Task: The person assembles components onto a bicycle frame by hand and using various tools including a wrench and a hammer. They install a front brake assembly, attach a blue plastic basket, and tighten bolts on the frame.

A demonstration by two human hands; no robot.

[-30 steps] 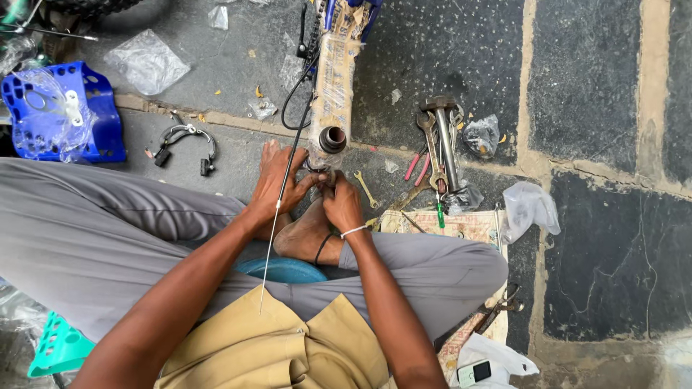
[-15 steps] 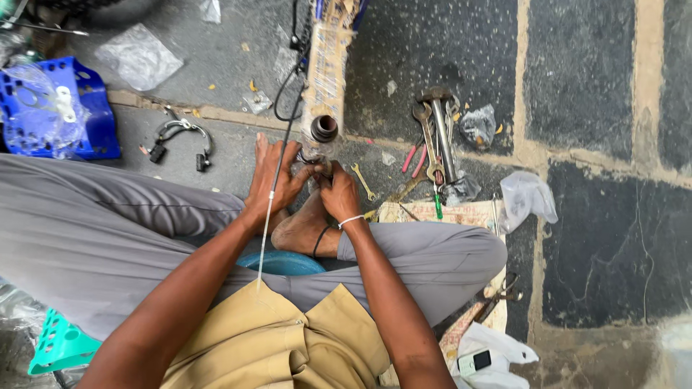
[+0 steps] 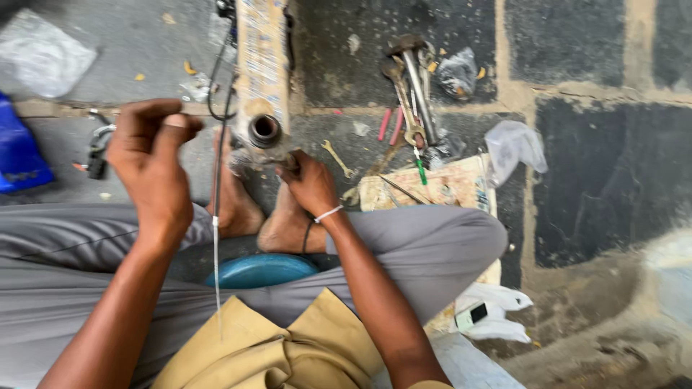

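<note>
My right hand [image 3: 310, 184] is closed around the lower end of a short metal tube with a round open mouth [image 3: 264, 132]. The tube rests on the near end of a worn wooden plank [image 3: 261, 50], just in front of my bare feet [image 3: 238, 209]. My left hand [image 3: 153, 164] is raised to the left of the tube, apart from it. Its fingers are curled with the thumb pressed against them, and nothing shows between them. A thin black cable [image 3: 216, 79] loops down beside the plank.
A heap of wrenches [image 3: 409, 86] and red-handled pliers [image 3: 389, 124] lies right of the plank, with a small spanner [image 3: 336, 157] nearer. A cardboard sheet [image 3: 450, 189], plastic bags [image 3: 513, 144], a blue crate [image 3: 18, 155] and a blue stool [image 3: 259, 270] surround me.
My left hand has lifted off the tube and moved up and to the left. My right hand stays on the tube. The view has come closer.
</note>
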